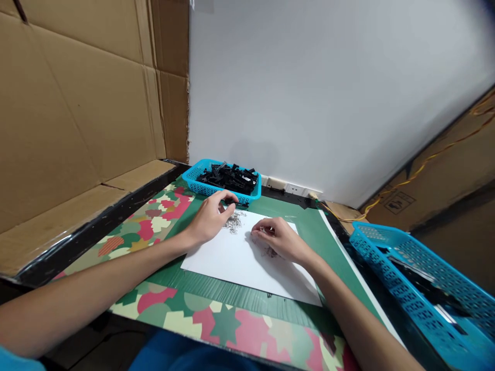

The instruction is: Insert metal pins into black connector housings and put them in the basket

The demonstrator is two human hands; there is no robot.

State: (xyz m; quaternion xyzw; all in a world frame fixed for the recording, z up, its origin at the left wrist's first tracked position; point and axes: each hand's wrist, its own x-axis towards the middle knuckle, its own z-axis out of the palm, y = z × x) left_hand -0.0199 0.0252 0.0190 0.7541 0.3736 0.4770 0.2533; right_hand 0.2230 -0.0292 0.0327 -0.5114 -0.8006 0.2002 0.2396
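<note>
My left hand (pixel 214 215) curls above the far left edge of a white sheet (pixel 228 260), close to the basket of black parts. Its thumb and fingertips are drawn together; what they hold is too small to make out. Just right of it, small silvery metal pieces (pixel 233 222) lie in a loose pile on the sheet. Over the sheet's right half, my right hand (pixel 281 238) is closed in a pinch, and whatever is between its fingertips is hidden. Partly under that hand lies a second small cluster of pieces (pixel 270 252).
A blue basket (pixel 189 178) heaped with black plastic parts (pixel 228 178) stands at the back. Another blue basket (pixel 390 281) with long black pieces is at right. Cardboard (pixel 77 93) walls the left; sockets (pixel 296 189) and a yellow cable (pixel 386 191) lie behind.
</note>
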